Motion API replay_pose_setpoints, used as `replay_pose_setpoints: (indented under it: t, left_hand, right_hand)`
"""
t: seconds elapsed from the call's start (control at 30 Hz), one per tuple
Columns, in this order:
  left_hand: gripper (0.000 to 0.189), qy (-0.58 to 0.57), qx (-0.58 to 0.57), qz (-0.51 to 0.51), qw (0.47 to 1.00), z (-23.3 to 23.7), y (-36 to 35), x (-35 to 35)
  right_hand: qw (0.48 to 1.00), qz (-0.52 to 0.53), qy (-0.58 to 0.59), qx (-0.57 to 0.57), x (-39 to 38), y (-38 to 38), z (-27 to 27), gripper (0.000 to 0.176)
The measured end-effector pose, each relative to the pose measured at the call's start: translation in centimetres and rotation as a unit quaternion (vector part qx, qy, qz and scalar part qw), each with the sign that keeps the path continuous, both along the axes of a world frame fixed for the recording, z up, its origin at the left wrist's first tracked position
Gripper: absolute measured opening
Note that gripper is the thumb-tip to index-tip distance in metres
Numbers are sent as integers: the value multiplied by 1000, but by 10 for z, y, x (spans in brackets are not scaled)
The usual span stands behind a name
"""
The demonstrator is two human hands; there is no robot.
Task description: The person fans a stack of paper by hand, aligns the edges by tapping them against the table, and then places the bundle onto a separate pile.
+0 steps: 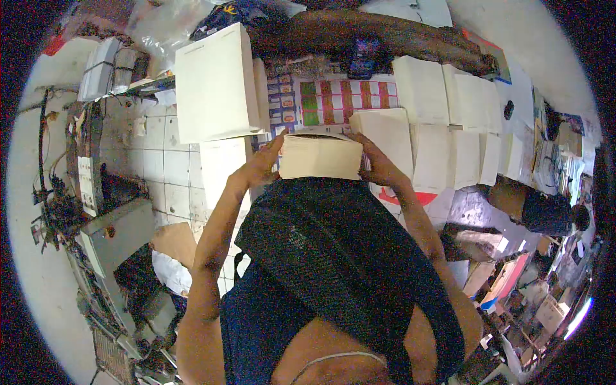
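Observation:
A thick stack of cream paper sheets (pixel 321 158) is held between my two hands, close in front of my body, with its layered edges facing me. My left hand (pixel 263 160) grips the stack's left end, fingers along the side. At the opposite end, my right hand (pixel 380 164) presses in with its fingers against the paper. Just left stands a tall pile of cream sheets (pixel 215 86), with a lower pile (pixel 224 163) nearer to me. To the right of my right hand lies another paper stack (pixel 385 131).
Several more paper piles (pixel 423 93) line the table's right side. Printed sheets with coloured blocks (pixel 346 99) cover the table behind the held stack. A dark phone-like object (pixel 364 56) lies at the back. White floor tiles (pixel 176 154) show at left.

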State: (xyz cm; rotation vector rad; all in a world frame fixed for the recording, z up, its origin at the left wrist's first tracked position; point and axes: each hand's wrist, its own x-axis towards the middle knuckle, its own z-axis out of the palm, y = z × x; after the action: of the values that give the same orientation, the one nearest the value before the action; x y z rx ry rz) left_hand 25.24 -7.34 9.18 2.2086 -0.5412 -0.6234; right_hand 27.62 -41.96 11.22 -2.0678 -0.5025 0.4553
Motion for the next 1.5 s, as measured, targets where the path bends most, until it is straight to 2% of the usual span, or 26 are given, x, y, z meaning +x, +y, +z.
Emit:
replay_pose_setpoints:
  t: [0.03,0.07,0.13,0.17,0.2,0.27,0.3,0.33,0.43,0.47,0.5,0.57,0.6,0.63,0.7,0.77,0.83,0.9,0.93,1.03,1.13,1.27,1.37,1.4,1.43,1.5]
  left_hand:
    - [99,-1,9,-9,1000,2,4,-5]
    - [92,63,-90,65,992,-8,5,-5]
    - [76,178,-279,207,921,-49,5,1]
    - [67,152,-327,304,882,-67,-4,-2]
    - [59,130,-372,400,828,-80,-20,-2]
    - [50,81,-436,519,731,-95,-53,-4]
    - [47,74,-445,532,716,-87,-63,-6]
    - [46,85,-463,483,738,-78,-64,-6]
    - [45,76,-489,347,796,-56,-59,4]
    - [47,85,-492,334,800,-51,-60,10]
    - [49,105,-495,333,796,-43,-64,14]
    - [49,243,-518,425,701,-21,-85,10]
    - [49,243,-516,426,703,-18,-87,11]
    - [50,242,-514,427,704,-15,-89,11]
    - [50,107,-480,335,804,-20,-80,19]
    - [51,-14,-387,298,873,-22,-73,34]
    - [51,26,-386,289,876,-29,-73,38]
    - [51,216,-473,296,801,-25,-79,41]
    - [53,182,-443,300,825,-22,-80,40]
    - [53,104,-480,307,815,-3,-77,51]
    - [54,159,-451,271,835,-14,-81,54]
    - [48,223,-423,250,842,-12,-78,57]
    - [39,40,-238,264,934,56,-84,54]
    - [37,-44,-183,239,953,89,-93,46]
    - [41,-153,-97,186,966,89,-106,37]
    - [52,-356,84,68,928,85,-128,27]
  right_hand:
    - [1000,8,13,-3,2,-7,-4,59]
    - [999,17,27,-6,5,-11,-8,57]
    - [995,-46,68,62,18,-14,-25,48]
    - [988,-78,90,96,19,-13,-37,45]
    - [934,-187,110,285,11,2,-62,50]
    - [895,-256,173,320,-2,27,-135,58]
    - [914,-230,152,298,0,27,-114,62]
    - [930,-204,130,276,3,28,-92,67]
    - [835,-296,241,397,0,36,-97,70]
    - [877,-236,247,338,11,34,-55,74]
    - [858,-239,250,379,10,34,-64,75]
    - [817,-243,255,456,10,40,-75,77]
    - [796,-229,273,489,9,41,-70,78]
    - [847,-223,222,429,11,39,-64,78]
    - [924,-210,116,299,10,40,-37,78]
    - [951,-217,35,218,21,28,-45,73]
    - [934,-235,79,257,22,25,-58,73]
    - [843,-258,234,410,22,36,-61,78]
    - [859,-240,207,401,22,37,-65,78]
    - [935,-184,65,296,24,30,-39,79]
    - [917,-209,125,316,21,29,-62,80]
    - [918,-199,125,318,20,32,-41,79]
    - [950,-210,56,224,15,28,-19,77]
    - [963,-195,26,182,15,21,-21,76]
    - [966,-186,24,180,15,19,-18,76]
    - [967,-174,18,183,14,20,-11,65]
